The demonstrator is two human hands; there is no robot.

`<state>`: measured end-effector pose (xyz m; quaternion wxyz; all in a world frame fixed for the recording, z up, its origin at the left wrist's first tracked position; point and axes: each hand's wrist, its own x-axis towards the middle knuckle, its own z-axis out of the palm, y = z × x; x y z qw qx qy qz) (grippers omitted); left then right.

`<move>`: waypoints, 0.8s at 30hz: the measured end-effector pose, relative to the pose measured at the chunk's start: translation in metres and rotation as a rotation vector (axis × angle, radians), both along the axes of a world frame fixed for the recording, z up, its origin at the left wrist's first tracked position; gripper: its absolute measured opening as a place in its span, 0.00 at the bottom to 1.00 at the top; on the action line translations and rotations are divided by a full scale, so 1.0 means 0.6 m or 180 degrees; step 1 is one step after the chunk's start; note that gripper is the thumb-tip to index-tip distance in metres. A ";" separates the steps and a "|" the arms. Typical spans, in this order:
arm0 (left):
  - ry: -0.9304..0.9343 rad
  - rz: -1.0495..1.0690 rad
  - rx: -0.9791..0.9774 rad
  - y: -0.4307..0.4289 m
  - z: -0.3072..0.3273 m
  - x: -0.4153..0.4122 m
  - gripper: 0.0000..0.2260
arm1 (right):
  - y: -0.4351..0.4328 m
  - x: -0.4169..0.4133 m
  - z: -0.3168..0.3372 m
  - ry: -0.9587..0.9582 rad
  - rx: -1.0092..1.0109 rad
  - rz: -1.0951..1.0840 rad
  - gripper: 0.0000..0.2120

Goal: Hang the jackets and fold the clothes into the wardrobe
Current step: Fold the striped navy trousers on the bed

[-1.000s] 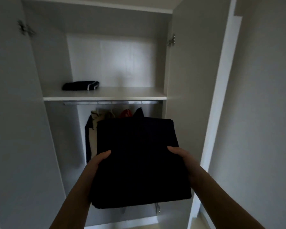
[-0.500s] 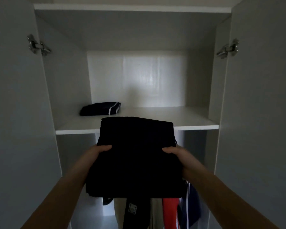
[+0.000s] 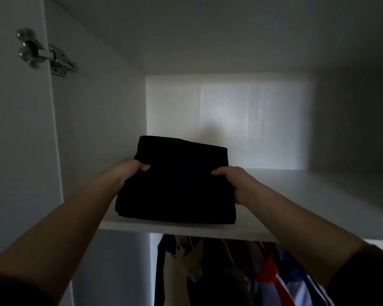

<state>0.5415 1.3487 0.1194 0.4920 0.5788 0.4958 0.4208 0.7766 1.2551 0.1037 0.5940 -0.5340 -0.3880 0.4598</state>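
Grip: left hand [image 3: 128, 171] and right hand [image 3: 237, 183] hold garment [image 3: 179, 186] on shelf [image 3: 307, 195] above jackets [image 3: 208, 272].

Lots of bare room on the shelf [image 3: 307, 195] right of the black pile [image 3: 177, 184], clear back to the back wall [image 3: 241, 120] and up to the top board [image 3: 208, 40]. Tight on the left, with the pile near the side wall [image 3: 97, 129] and the left hand [image 3: 128, 171] gripping that edge in between; right hand [image 3: 234, 182] gripping the other edge. Under the shelf, packed tight with hanging jackets [image 3: 208, 272] side by side, and up on the left, a metal hinge [image 3: 47, 51] sticking out.
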 end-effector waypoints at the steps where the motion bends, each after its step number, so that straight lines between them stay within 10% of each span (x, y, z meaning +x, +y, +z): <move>1: 0.0158 0.0096 0.0069 0.033 0.009 -0.002 0.04 | 0.035 -0.003 0.010 -0.0117 0.0022 -0.0039 0.10; 11: 0.2499 0.0597 0.1077 0.339 0.077 0.027 0.18 | 0.345 -0.024 0.066 -0.0778 0.0035 -0.0328 0.21; 24: 0.3413 0.0690 0.1474 0.559 0.023 0.050 0.19 | 0.557 -0.033 0.039 -0.1093 -0.0307 -0.0382 0.13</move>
